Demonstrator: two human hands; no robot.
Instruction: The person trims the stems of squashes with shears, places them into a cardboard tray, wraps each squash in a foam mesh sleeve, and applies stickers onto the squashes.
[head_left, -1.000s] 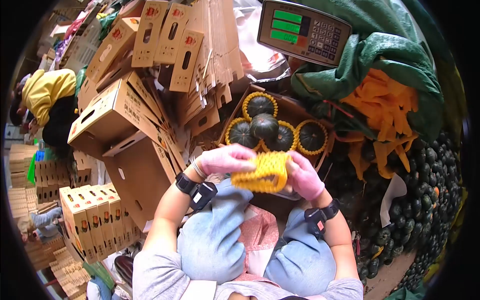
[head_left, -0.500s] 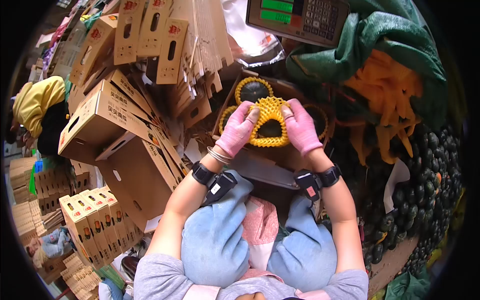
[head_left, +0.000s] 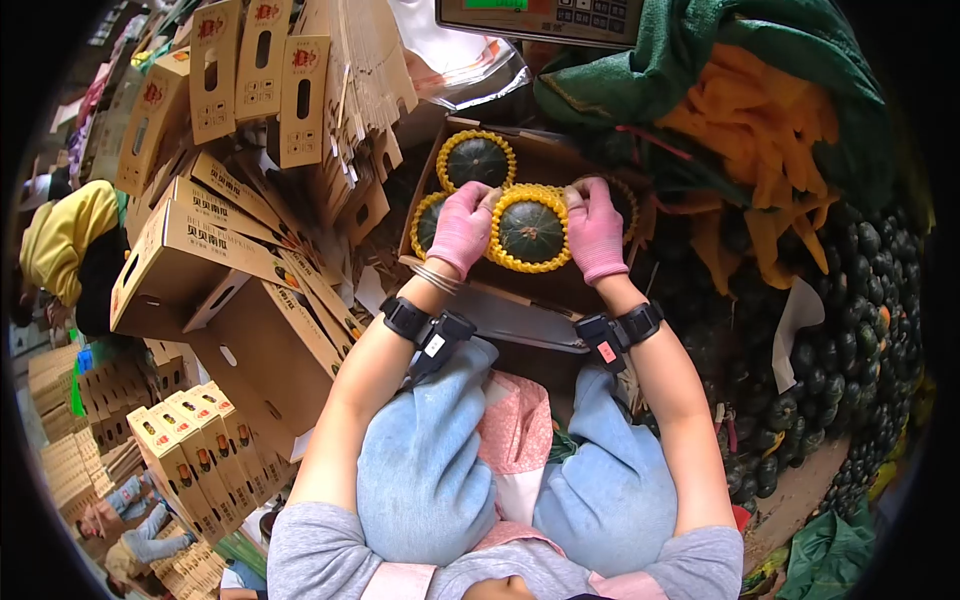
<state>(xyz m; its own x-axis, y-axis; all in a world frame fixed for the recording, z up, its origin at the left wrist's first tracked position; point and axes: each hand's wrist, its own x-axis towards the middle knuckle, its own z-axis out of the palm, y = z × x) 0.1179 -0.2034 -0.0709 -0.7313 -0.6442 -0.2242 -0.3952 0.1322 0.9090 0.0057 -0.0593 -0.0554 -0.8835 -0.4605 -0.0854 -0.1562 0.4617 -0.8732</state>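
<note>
Green tarp (head_left: 648, 70), cardboard boxes (head_left: 205, 238) around netted pumpkin (head_left: 531, 232)

Pink gloves (head_left: 465, 235) on fingers (head_left: 580, 200). Between fingers: dark green pumpkin (head_left: 532, 234), pale streaks, yellow netted sleeve (head_left: 528, 265). Right of fingers: orange material (head_left: 755, 110). Below fingers: pale-blue trousers (head_left: 420, 480).

left hand (head_left: 466, 230): curled inward | right hand (head_left: 597, 232): curled inward | forearms (head_left: 385, 375): stretched forward, converging
</note>
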